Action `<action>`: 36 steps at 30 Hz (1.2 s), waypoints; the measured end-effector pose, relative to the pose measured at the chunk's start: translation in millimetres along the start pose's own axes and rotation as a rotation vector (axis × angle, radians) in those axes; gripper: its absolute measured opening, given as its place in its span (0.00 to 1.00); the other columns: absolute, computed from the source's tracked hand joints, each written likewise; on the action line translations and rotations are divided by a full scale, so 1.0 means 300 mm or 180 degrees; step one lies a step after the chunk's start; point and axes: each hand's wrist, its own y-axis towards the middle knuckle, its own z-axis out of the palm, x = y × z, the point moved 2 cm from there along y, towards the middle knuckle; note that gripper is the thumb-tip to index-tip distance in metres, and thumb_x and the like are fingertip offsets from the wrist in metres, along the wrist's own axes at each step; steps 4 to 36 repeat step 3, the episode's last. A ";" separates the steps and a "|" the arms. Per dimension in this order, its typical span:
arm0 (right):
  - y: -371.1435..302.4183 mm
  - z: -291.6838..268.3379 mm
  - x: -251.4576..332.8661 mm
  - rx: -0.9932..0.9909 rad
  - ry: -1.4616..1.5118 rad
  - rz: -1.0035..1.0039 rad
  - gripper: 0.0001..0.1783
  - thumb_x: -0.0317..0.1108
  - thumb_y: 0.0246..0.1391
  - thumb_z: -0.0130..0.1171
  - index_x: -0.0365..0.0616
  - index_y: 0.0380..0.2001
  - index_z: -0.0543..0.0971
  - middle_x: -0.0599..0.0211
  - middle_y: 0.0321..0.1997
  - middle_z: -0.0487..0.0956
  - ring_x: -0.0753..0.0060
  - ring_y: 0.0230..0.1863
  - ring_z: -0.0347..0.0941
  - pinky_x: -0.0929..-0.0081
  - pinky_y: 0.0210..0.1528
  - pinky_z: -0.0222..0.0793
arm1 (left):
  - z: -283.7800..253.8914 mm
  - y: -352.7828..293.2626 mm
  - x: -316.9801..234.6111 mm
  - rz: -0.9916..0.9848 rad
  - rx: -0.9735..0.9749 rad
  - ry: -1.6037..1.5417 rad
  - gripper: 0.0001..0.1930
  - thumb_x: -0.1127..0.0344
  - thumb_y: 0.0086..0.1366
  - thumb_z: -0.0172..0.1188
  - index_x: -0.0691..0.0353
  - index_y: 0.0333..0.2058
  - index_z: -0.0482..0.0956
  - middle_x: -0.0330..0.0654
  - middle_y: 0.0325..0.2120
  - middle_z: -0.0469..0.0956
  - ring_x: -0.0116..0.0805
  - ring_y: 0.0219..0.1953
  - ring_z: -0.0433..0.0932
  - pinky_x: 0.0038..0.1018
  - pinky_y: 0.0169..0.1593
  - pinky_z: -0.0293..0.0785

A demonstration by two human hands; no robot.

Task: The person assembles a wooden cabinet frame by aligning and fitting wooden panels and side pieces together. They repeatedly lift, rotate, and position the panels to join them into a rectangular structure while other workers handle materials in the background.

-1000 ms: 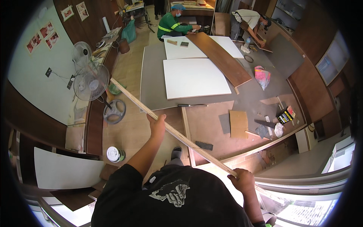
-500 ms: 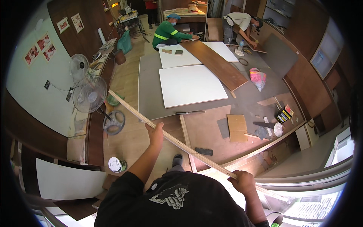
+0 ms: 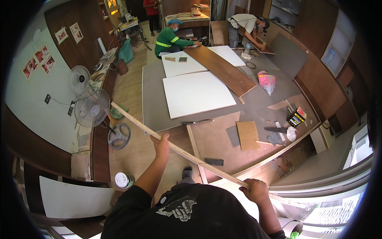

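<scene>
A long, thin wooden strip [image 3: 186, 153] slants across in front of my body, from the far left down to the near right. My left hand [image 3: 161, 147] is closed round its left half, thumb up along the edge. Near the strip's right end, my right hand [image 3: 255, 192] grips it with fingers wrapped over. Beneath the strip's middle lies a brown board surface with a small dark block [image 3: 214, 161] on it.
Two fans [image 3: 92, 107] stand at the left wall, and a lidded tub [image 3: 123, 180] sits on the floor. White panels [image 3: 199, 95] and a brown board [image 3: 223, 72] cover the worktop. Beyond it work a person in green [image 3: 171, 40] and another in a pale shirt [image 3: 246, 26].
The strip's left end sits slightly lower in view, and my left hand with it. Both hands keep their hold. The whole view has shifted a little.
</scene>
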 end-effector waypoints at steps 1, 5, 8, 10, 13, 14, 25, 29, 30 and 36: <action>0.001 0.002 -0.003 -0.0014 0.0001 -0.0024 0.16 0.50 0.54 0.69 0.49 0.35 0.83 0.60 0.34 0.84 0.49 0.38 0.82 0.53 0.43 0.78 | 0.001 0.000 -0.001 0.0010 0.0026 -0.0005 0.53 0.62 0.62 0.63 0.67 0.76 0.37 0.59 0.71 0.58 0.50 0.72 0.59 0.33 0.73 0.54; 0.002 0.004 -0.007 -0.0042 0.0001 -0.0078 0.17 0.50 0.53 0.69 0.49 0.35 0.83 0.60 0.34 0.84 0.49 0.39 0.82 0.53 0.43 0.78 | 0.005 0.003 -0.006 0.0027 0.0059 -0.0009 0.53 0.62 0.62 0.63 0.67 0.76 0.37 0.59 0.71 0.57 0.50 0.72 0.59 0.33 0.73 0.53; 0.002 0.004 -0.007 -0.0042 0.0001 -0.0078 0.17 0.50 0.53 0.69 0.49 0.35 0.83 0.60 0.34 0.84 0.49 0.39 0.82 0.53 0.43 0.78 | 0.005 0.003 -0.006 0.0027 0.0059 -0.0009 0.53 0.62 0.62 0.63 0.67 0.76 0.37 0.59 0.71 0.57 0.50 0.72 0.59 0.33 0.73 0.53; 0.002 0.004 -0.007 -0.0042 0.0001 -0.0078 0.17 0.50 0.53 0.69 0.49 0.35 0.83 0.60 0.34 0.84 0.49 0.39 0.82 0.53 0.43 0.78 | 0.005 0.003 -0.006 0.0027 0.0059 -0.0009 0.53 0.62 0.62 0.63 0.67 0.76 0.37 0.59 0.71 0.57 0.50 0.72 0.59 0.33 0.73 0.53; 0.002 0.004 -0.007 -0.0042 0.0001 -0.0078 0.17 0.50 0.53 0.69 0.49 0.35 0.83 0.60 0.34 0.84 0.49 0.39 0.82 0.53 0.43 0.78 | 0.005 0.003 -0.006 0.0027 0.0059 -0.0009 0.53 0.62 0.62 0.63 0.67 0.76 0.37 0.59 0.71 0.57 0.50 0.72 0.59 0.33 0.73 0.53; 0.002 0.004 -0.007 -0.0042 0.0001 -0.0078 0.17 0.50 0.53 0.69 0.49 0.35 0.83 0.60 0.34 0.84 0.49 0.39 0.82 0.53 0.43 0.78 | 0.005 0.003 -0.006 0.0027 0.0059 -0.0009 0.53 0.62 0.62 0.63 0.67 0.76 0.37 0.59 0.71 0.57 0.50 0.72 0.59 0.33 0.73 0.53; 0.002 0.004 -0.007 -0.0042 0.0001 -0.0078 0.17 0.50 0.53 0.69 0.49 0.35 0.83 0.60 0.34 0.84 0.49 0.39 0.82 0.53 0.43 0.78 | 0.005 0.003 -0.006 0.0027 0.0059 -0.0009 0.53 0.62 0.62 0.63 0.67 0.76 0.37 0.59 0.71 0.57 0.50 0.72 0.59 0.33 0.73 0.53; 0.002 0.004 -0.007 -0.0042 0.0001 -0.0078 0.17 0.50 0.53 0.69 0.49 0.35 0.83 0.60 0.34 0.84 0.49 0.39 0.82 0.53 0.43 0.78 | 0.005 0.003 -0.006 0.0027 0.0059 -0.0009 0.53 0.62 0.62 0.63 0.67 0.76 0.37 0.59 0.71 0.57 0.50 0.72 0.59 0.33 0.73 0.53; 0.002 0.004 -0.007 -0.0042 0.0001 -0.0078 0.17 0.50 0.53 0.69 0.49 0.35 0.83 0.60 0.34 0.84 0.49 0.39 0.82 0.53 0.43 0.78 | 0.005 0.003 -0.006 0.0027 0.0059 -0.0009 0.53 0.62 0.62 0.63 0.67 0.76 0.37 0.59 0.71 0.57 0.50 0.72 0.59 0.33 0.73 0.53; 0.002 0.004 -0.007 -0.0042 0.0001 -0.0078 0.17 0.50 0.53 0.69 0.49 0.35 0.83 0.60 0.34 0.84 0.49 0.39 0.82 0.53 0.43 0.78 | 0.005 0.003 -0.006 0.0027 0.0059 -0.0009 0.53 0.62 0.62 0.63 0.67 0.76 0.37 0.59 0.71 0.57 0.50 0.72 0.59 0.33 0.73 0.53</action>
